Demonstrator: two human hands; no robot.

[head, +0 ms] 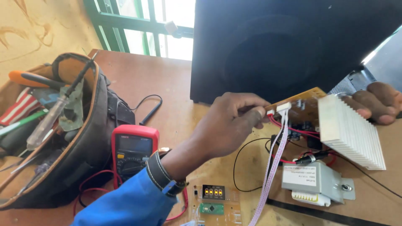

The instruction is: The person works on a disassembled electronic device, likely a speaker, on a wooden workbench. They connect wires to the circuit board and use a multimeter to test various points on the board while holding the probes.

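Observation:
My left hand, in a blue sleeve with a wristwatch, pinches the near corner of a tan circuit board at a white connector. A white finned heat sink is fixed to the board's right side. My right hand grips the far side of the board behind the heat sink. The board is held tilted above the table. Red wires and a pink-white ribbon cable hang from it toward a grey transformer on the table.
A large black speaker box stands behind the board. A red multimeter lies beside an open tool bag with screwdrivers. A small display board rests near the table's front edge. A green-framed window sits at the back.

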